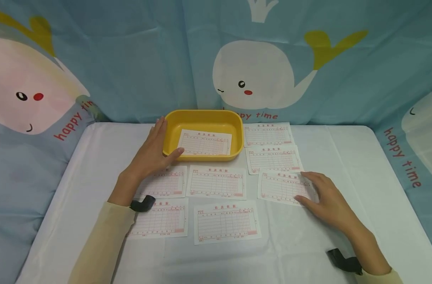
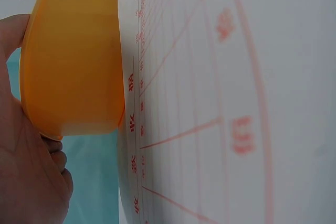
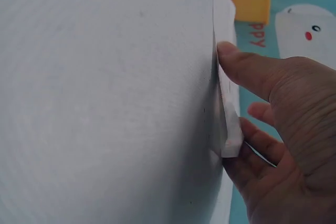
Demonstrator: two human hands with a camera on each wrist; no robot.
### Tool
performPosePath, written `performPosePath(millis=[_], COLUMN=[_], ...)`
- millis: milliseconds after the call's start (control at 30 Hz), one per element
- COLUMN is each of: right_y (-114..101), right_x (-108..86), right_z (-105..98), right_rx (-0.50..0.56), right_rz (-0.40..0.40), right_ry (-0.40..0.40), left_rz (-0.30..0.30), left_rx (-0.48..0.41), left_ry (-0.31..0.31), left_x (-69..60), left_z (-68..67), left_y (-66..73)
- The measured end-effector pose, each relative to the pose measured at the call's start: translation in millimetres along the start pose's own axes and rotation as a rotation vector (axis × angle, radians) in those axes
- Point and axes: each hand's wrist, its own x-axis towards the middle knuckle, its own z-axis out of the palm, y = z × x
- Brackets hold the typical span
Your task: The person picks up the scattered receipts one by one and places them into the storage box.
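A yellow plastic tray (image 1: 206, 157) stands at the back of the table with one printed receipt slip (image 1: 205, 142) lying inside. My left hand (image 1: 148, 156) grips the tray's left end; the thumb lies over the front rim and the fingers run along the side, curled against the wall in the left wrist view. On the right, my right hand (image 1: 327, 201) holds the right edge of another receipt slip (image 1: 277, 187) between thumb and fingers. That edge (image 3: 231, 145) bends up slightly from the cloth in the right wrist view.
Two slips (image 1: 272, 158) lie right of the tray, overlapping. In front of it are more slips (image 1: 217, 182), partly beneath my left forearm. White cloth (image 1: 237, 264) covers the table, and a blue whale-print curtain (image 1: 131, 59) hangs behind.
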Motion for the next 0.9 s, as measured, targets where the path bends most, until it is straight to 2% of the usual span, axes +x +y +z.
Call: performPosePath(millis=[300,633,900], right_y=[0.2,-4.7,-4.5], right_x=[1.7,-2.2,-2.2], right_z=[-3.0,0.3,-2.5], right_rx=[0.01,0.04,0.039], right_rz=[0.024,0.034,0.076], right_ry=[-0.001,0.05,0.071], left_rz=[-0.001,-0.012,-0.014], left_rx=[-0.002,-0.006,-0.007], left_ry=[-0.003,-0.01,-0.01], left_x=[0.4,0.2,0.4], left_z=[-1.4,-1.6,-0.1], left_y=[1.1,1.8,0.8])
